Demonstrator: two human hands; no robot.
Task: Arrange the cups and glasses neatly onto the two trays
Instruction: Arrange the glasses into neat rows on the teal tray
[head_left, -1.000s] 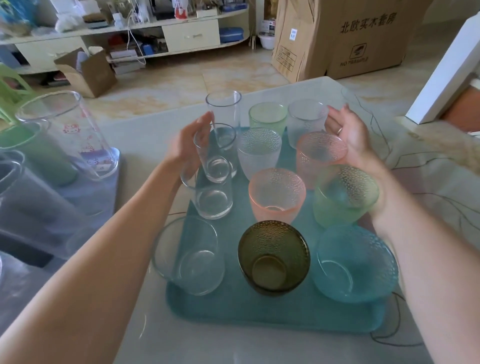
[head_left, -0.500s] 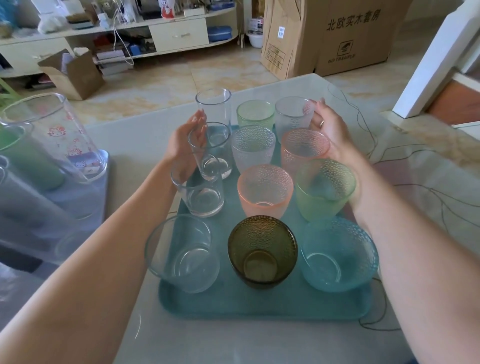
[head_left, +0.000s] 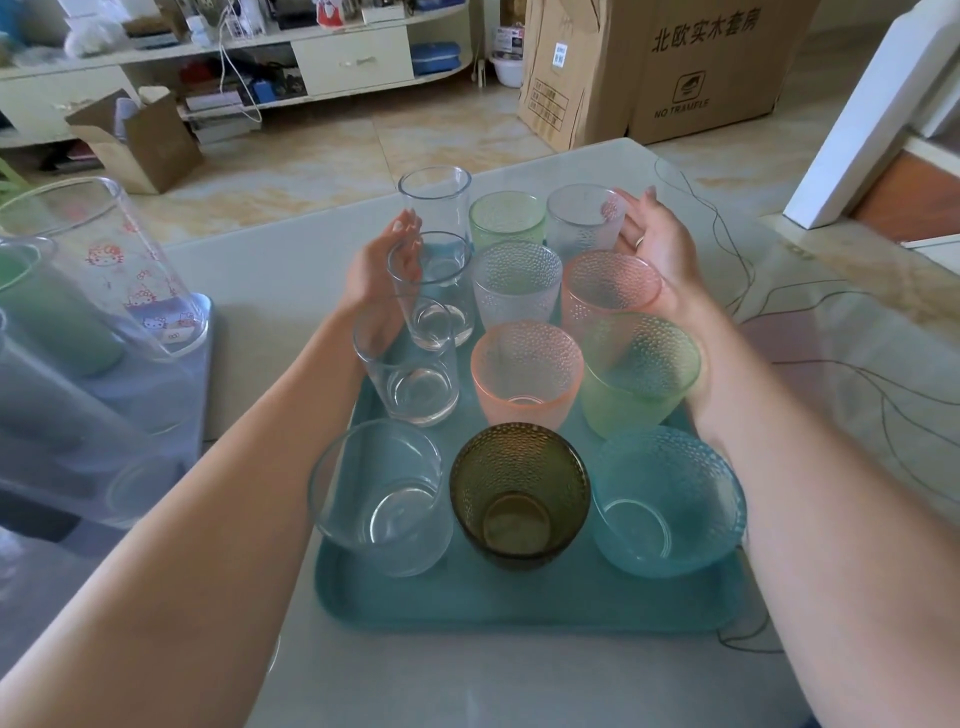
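A: Glassware? 
B: Smooth clear tumblers and dimpled coloured cups fill the teal tray (head_left: 519, 603) on the worktop (head_left: 270, 270).
A: Hands? 
B: Left hand (head_left: 374, 275) and right hand (head_left: 654, 249) flank the rows, fingers straight, gripping nothing.

Smooth matt plastic tray (head_left: 519, 603); dimpled glass cups (head_left: 524, 374) (some clear-walled); glossy tabletop (head_left: 291, 260).

My teal tray (head_left: 519, 603) holds upright cups in rows of three: clear smooth glasses (head_left: 410, 374) down the left, dimpled ones beside them in green (head_left: 506, 218), clear (head_left: 517, 283), pink (head_left: 527, 371), olive (head_left: 519, 488) and blue (head_left: 667, 501). At left, a grey tray (head_left: 202, 374) carries tall tumblers, one printed with cartoon cats (head_left: 109, 270).
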